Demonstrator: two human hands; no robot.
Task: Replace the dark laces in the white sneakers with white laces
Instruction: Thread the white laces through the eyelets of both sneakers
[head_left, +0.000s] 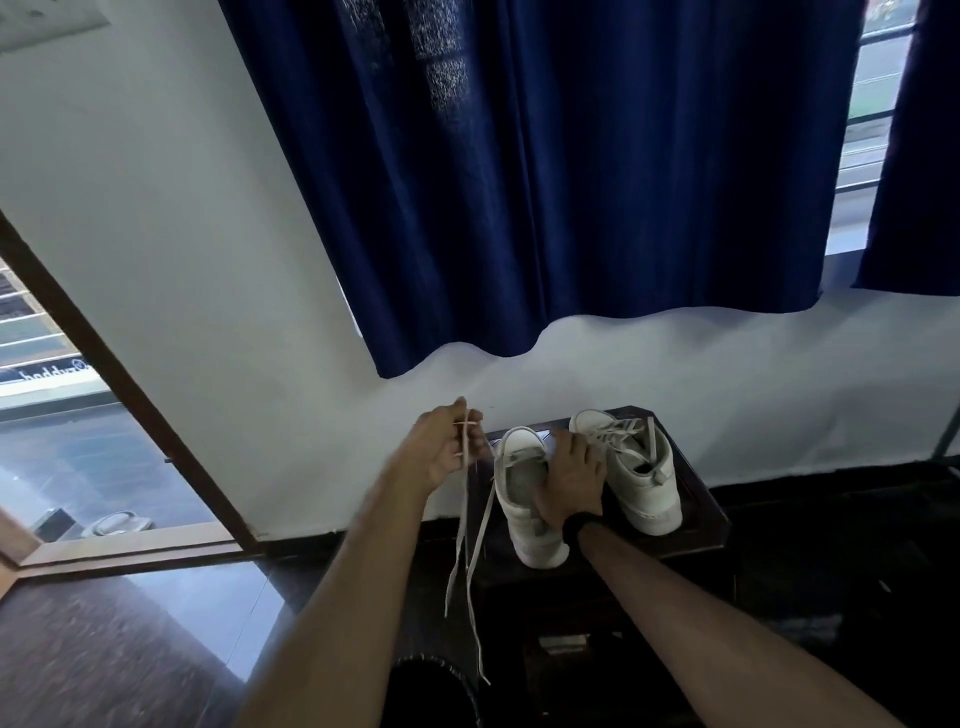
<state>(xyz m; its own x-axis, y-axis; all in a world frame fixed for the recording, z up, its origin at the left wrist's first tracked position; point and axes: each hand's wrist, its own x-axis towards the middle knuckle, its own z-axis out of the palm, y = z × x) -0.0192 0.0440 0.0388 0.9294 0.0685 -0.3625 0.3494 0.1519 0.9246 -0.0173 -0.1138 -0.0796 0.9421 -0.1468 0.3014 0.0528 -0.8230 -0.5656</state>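
my left hand (441, 449) is raised just left of the near sneaker (524, 499), fingers pinched on a white lace (470, 519) whose two tails hang straight down past the dark table (696, 519) edge. the lace runs from my fingers rightward to the shoe's toe-end eyelets, so the next pull goes up and left, away from the shoe. my right hand (571, 480) lies flat on that sneaker's tongue, fingers spread, pinning it. the far sneaker (636, 467), beside it, looks already laced in white.
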